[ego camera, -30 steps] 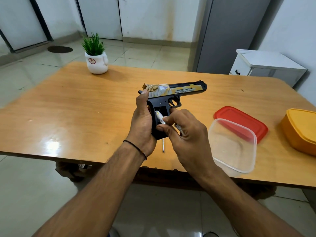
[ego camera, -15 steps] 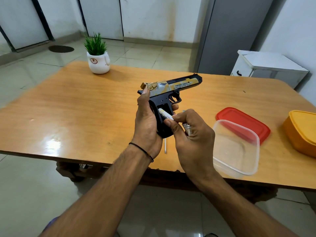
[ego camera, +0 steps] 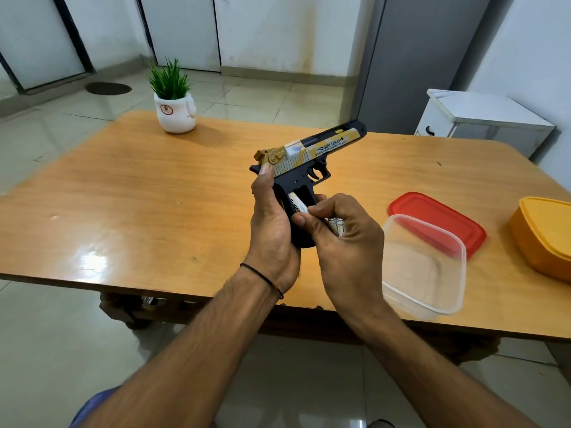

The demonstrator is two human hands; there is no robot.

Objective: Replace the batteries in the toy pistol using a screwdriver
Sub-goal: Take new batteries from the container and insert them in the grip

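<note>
My left hand (ego camera: 273, 223) grips the black handle of the toy pistol (ego camera: 312, 156), a black and gold gun with its barrel tilted up to the right, held above the wooden table (ego camera: 139, 193). The grip's battery compartment is open. My right hand (ego camera: 343, 239) pinches a white battery (ego camera: 296, 204) by thumb and forefinger, its far end inside the compartment. Further batteries (ego camera: 336, 225) are tucked under the curled fingers of the same hand. The screwdriver is hidden behind my hands.
A clear plastic container (ego camera: 432, 267) stands at the table's near right edge, with a red lid (ego camera: 438, 220) behind it and an orange container (ego camera: 543, 233) at the far right. A white potted plant (ego camera: 174, 100) stands at the back left. A white cabinet (ego camera: 482, 118) is beyond the table.
The pistol's barrel has tilted further upward. The screwdriver tip seen below my hands earlier is now covered. My right hand still holds the white battery at the grip opening.
</note>
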